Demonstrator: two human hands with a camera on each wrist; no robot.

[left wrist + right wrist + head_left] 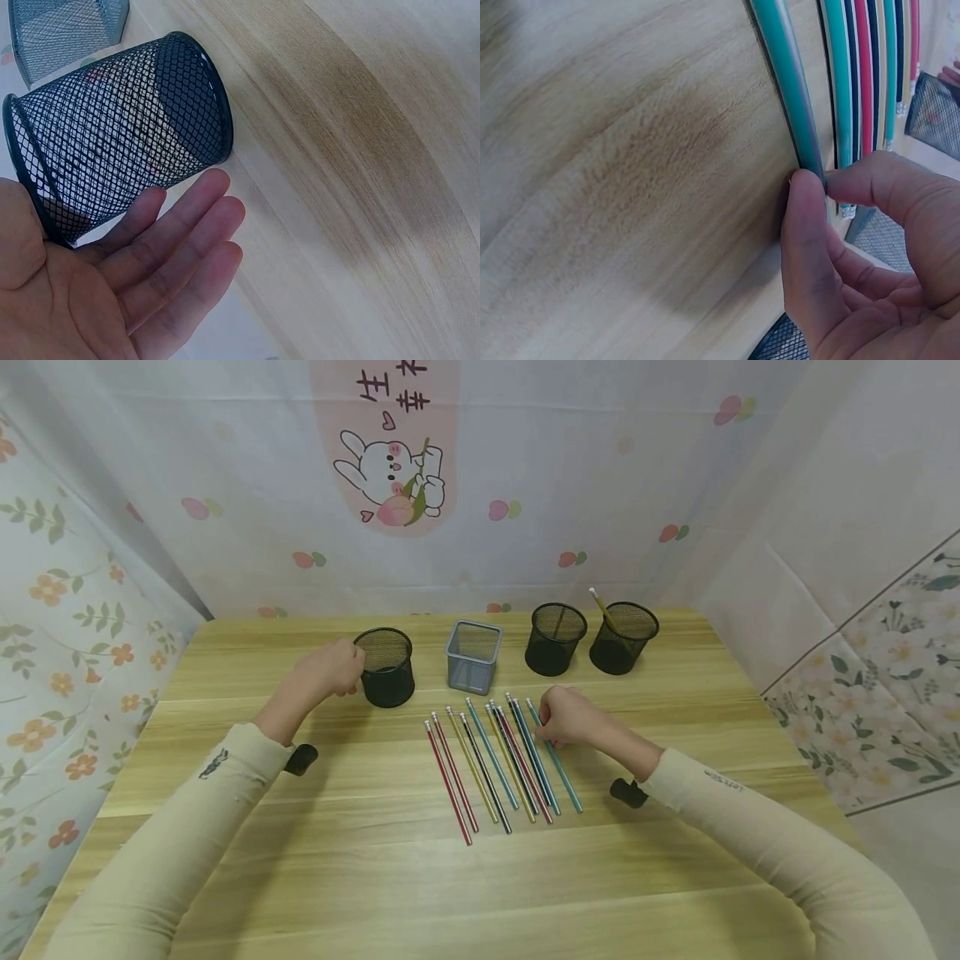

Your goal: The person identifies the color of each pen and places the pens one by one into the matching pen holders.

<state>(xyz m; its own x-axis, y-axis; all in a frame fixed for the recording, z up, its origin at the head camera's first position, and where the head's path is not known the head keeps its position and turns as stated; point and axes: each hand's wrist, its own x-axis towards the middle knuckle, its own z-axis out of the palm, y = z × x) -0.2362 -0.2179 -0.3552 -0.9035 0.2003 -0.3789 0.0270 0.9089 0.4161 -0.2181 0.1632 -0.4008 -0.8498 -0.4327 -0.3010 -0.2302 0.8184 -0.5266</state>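
My right hand (572, 717) pinches a teal pencil (787, 75) between thumb and fingertip, near its upper end, at the right end of a row of pencils. The pencil lies along the wooden table. My left hand (333, 668) is at the left side of a round black mesh pencil cup (388, 681). In the left wrist view its fingers (199, 240) are extended and loosely bent beside the cup wall, with the palm close to the rim. The thumb's tip is out of sight there. Several red, gold, black and blue pencils (487, 760) lie side by side on the table.
A grey square mesh cup (471, 672) stands right of the black one. Farther right are two more round black cups, one (551, 656) upright and another (617, 652) with a gold pencil (602, 608) leaning out. A printed curtain (525, 460) hangs behind the table (420, 893).
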